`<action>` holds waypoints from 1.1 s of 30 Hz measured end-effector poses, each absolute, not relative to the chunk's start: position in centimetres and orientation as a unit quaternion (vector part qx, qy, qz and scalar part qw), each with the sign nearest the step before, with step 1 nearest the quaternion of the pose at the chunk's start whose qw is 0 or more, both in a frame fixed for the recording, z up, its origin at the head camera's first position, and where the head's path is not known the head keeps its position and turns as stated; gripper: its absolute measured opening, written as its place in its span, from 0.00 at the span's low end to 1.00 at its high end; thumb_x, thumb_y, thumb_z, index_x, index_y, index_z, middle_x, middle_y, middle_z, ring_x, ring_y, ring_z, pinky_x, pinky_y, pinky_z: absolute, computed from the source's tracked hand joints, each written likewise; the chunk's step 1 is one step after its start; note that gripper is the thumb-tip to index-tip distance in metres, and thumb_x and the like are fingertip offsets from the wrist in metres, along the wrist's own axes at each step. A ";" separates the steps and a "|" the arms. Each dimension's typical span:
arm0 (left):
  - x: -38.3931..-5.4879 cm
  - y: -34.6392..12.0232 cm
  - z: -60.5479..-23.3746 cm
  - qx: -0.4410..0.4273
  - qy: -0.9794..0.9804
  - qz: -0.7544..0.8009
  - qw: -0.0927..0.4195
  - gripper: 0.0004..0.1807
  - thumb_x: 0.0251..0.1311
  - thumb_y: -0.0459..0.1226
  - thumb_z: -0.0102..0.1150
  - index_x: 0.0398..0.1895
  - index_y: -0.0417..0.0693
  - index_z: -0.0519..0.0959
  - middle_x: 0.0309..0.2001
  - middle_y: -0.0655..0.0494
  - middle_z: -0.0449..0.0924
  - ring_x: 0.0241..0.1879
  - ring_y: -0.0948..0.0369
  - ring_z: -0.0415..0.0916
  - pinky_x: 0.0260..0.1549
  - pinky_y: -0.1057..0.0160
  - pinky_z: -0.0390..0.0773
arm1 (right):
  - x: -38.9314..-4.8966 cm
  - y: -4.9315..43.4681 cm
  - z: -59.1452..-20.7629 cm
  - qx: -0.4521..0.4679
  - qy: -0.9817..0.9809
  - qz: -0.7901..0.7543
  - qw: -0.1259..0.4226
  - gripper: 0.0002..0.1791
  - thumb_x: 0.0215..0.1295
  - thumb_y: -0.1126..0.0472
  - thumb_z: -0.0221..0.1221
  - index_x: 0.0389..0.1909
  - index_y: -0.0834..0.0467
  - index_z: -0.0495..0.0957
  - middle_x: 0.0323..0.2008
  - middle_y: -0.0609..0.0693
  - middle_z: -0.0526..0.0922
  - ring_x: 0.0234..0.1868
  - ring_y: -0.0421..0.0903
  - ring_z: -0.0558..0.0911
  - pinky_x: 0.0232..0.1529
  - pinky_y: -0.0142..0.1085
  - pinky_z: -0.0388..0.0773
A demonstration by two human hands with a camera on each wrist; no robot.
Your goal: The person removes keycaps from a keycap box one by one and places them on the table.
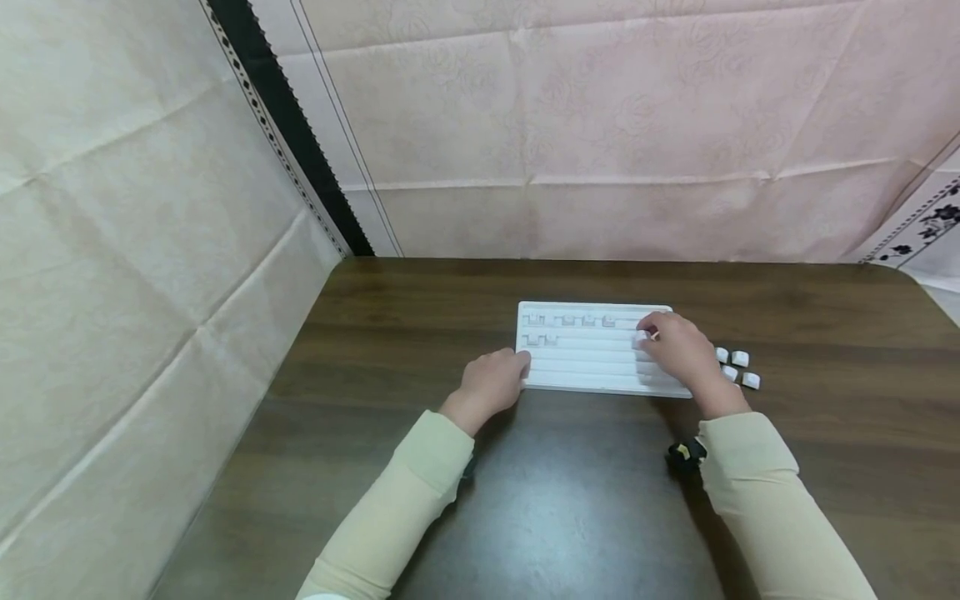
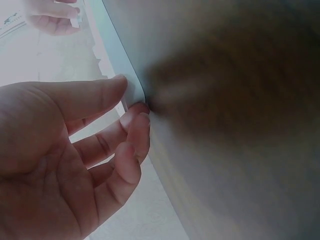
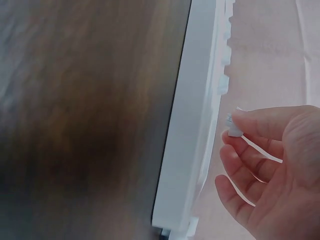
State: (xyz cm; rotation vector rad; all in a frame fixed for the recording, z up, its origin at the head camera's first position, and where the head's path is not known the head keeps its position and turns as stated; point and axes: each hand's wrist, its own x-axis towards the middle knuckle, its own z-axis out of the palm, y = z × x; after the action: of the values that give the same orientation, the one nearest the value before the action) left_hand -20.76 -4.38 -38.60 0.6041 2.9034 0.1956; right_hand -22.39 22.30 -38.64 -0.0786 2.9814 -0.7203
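A white keyboard with stepped rows lies on the table, a few raised keys standing in its upper left rows. My left hand grips its near left corner; in the left wrist view the thumb lies along the edge and the curled fingers come round the corner. Over the right end of the board, my right hand pinches a small white keycap between thumb and index finger. The right wrist view shows this keycap a little off the board, with the other fingers loosely curled.
Several loose white keycaps lie on the dark wooden table just right of the keyboard, partly behind the right hand. Pale patterned cloth hangs along the table's back and left edges.
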 end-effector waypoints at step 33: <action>-20.9 -4.5 -38.8 0.214 0.972 0.066 0.074 0.03 0.64 0.38 0.49 0.33 0.51 0.73 0.27 0.57 0.73 0.25 0.61 0.68 0.21 0.66 0.65 | -20.8 28.6 -39.4 0.035 0.977 -0.212 -0.004 0.16 0.62 0.62 0.53 0.49 0.66 0.72 0.45 0.67 0.73 0.43 0.61 0.70 0.35 0.53 0.69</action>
State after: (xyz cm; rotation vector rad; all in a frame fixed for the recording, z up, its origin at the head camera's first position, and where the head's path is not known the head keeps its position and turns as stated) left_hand -20.90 -4.52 -38.75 0.6413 2.9179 0.1996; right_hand -20.80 28.55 -39.42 0.1087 3.0761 -0.6670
